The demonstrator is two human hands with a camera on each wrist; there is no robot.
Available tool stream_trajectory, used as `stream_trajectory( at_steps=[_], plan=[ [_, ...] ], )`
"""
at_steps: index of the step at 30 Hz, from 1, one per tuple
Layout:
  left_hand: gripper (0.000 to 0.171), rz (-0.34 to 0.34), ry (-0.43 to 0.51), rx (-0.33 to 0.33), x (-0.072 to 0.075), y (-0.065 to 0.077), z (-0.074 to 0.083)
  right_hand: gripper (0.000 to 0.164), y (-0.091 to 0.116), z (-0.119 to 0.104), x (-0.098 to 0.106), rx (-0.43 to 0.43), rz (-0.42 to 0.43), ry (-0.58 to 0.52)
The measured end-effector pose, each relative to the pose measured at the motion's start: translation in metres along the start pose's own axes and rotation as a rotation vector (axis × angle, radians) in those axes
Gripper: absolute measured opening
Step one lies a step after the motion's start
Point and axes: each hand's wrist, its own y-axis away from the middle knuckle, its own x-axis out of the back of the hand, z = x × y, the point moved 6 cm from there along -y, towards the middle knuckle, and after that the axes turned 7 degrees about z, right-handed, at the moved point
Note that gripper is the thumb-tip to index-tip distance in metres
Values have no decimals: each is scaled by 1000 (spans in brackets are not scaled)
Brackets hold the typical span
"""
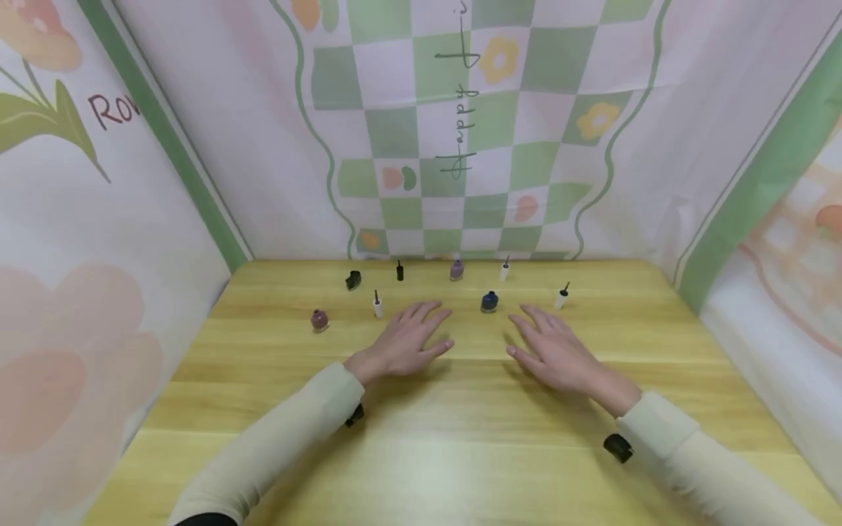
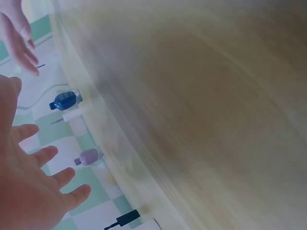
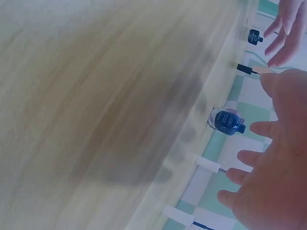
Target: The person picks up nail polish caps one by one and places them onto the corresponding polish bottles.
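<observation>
My left hand [image 1: 408,342] is held over the table with its fingers spread, holding nothing. Beside its fingertips stands a white nail polish cap [image 1: 378,307], brush pointing up. My right hand [image 1: 554,349] is likewise spread and holds nothing. Just beyond its fingers is an uncapped dark blue nail polish bottle [image 1: 489,302]; a white brush cap [image 1: 561,298] stands to its right. Farther back are a purple bottle [image 1: 457,270], another white brush cap [image 1: 504,272] and a black brush cap [image 1: 400,272]. On the left sit a black bottle [image 1: 353,280] and a mauve bottle [image 1: 319,320], both uncapped.
The wooden table [image 1: 421,453] ends at a patterned fabric backdrop [image 1: 388,131], with fabric walls at both sides. Black wrist-worn pieces show under the left cuff [image 1: 345,387] and beside the right cuff [image 1: 658,424].
</observation>
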Motion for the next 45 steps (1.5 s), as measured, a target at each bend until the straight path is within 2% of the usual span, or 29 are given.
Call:
stream_trajectory(
  at_steps=[5, 23, 33, 45],
  plan=[
    [65, 3, 35, 29, 1, -1, 0, 63, 1, 2, 0, -26, 20, -66],
    [68, 50, 155, 98, 4, -13, -1, 65, 0, 15, 8, -127, 51, -187],
    [69, 82, 290, 176, 5, -20, -3, 62, 4, 22, 12, -196, 65, -268],
    [66, 106, 401, 224, 4, -25, -4, 62, 8, 25, 19, -255, 87, -324]
  ],
)
